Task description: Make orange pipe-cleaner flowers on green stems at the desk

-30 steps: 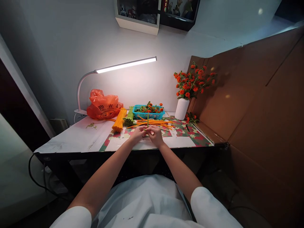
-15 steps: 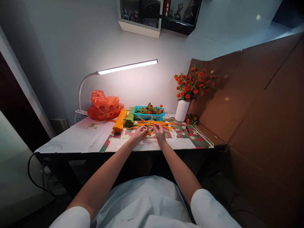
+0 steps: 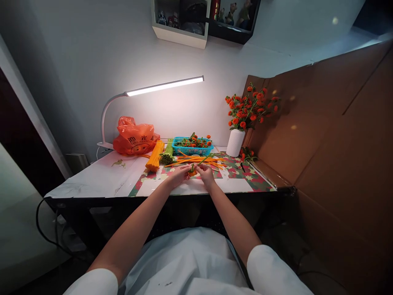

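Close together over the front of the table, my left hand (image 3: 180, 176) and my right hand (image 3: 206, 174) are both closed on a small orange flower (image 3: 192, 173) with a green stem. It looks made of fuzzy pipe cleaners. The green stem (image 3: 204, 159) slants up and to the right from my right fingers. My fingertips cover part of the flower. Just beyond my hands lie loose orange pipe cleaners (image 3: 181, 162). To the left are an orange pipe cleaner bundle (image 3: 155, 157) and a green pipe cleaner bundle (image 3: 167, 157).
A blue basket (image 3: 193, 151) of orange-red flowers stands at the back. Right of it is a white ribbed vase (image 3: 235, 143) with similar flowers, beside a tall cardboard panel (image 3: 322, 123). At the left are a red plastic bag (image 3: 136, 137) and a lit lamp (image 3: 166, 86).
My right hand has moved slightly left, nearer my left hand. The green stem, more upright before, now leans out to the upper right.
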{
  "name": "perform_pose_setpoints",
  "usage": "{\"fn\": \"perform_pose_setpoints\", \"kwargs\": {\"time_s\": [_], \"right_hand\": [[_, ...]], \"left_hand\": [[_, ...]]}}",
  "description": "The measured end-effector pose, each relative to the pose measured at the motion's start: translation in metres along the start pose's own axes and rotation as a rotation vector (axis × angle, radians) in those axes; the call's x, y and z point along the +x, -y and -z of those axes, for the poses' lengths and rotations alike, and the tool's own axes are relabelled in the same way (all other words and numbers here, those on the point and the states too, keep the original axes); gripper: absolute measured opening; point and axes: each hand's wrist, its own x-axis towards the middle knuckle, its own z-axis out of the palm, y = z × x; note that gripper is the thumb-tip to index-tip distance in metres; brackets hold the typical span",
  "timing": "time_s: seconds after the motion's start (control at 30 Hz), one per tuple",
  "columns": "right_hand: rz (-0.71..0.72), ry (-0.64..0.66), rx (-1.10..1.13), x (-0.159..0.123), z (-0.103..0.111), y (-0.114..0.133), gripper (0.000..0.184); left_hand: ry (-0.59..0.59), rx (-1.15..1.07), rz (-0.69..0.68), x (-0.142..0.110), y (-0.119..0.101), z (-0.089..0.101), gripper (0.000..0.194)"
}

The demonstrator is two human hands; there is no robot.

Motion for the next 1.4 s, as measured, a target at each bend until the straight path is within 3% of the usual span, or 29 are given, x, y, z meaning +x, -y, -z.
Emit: {"fn": "perform_pose_setpoints", "kwargs": {"time_s": [0.2,0.3,0.47,0.6,0.77,1.0,1.4], "right_hand": [[0.038,-0.131,-0.099,0.002,0.003,-0.005,0.028],[0.065,-0.084,-0.077,0.002,0.002,-0.004,0.028],[0.305,-0.014,-0.188,-0.002,0.002,0.002,0.023],[0.409,0.045,-0.305,-0.004,0.004,0.003,0.020],[0.378,0.122,-0.355,-0.002,0.006,-0.002,0.020],[0.381,0.100,-0.503,-0.001,0.006,-0.006,0.016],[0.344,-0.148,-0.392,-0.013,-0.005,0.006,0.010]], "left_hand": [[0.020,0.039,-0.093,-0.001,-0.002,0.001,0.039],[0.000,-0.013,-0.121,-0.001,-0.003,0.001,0.041],[-0.036,-0.065,-0.085,-0.003,-0.005,0.003,0.046],[-0.088,-0.036,-0.083,-0.002,-0.003,0.006,0.051],[-0.096,0.025,-0.085,-0.002,-0.001,0.009,0.051],[-0.085,-0.014,-0.043,-0.003,-0.001,0.009,0.043],[-0.126,-0.108,-0.008,0.001,-0.002,0.007,0.020]]}}
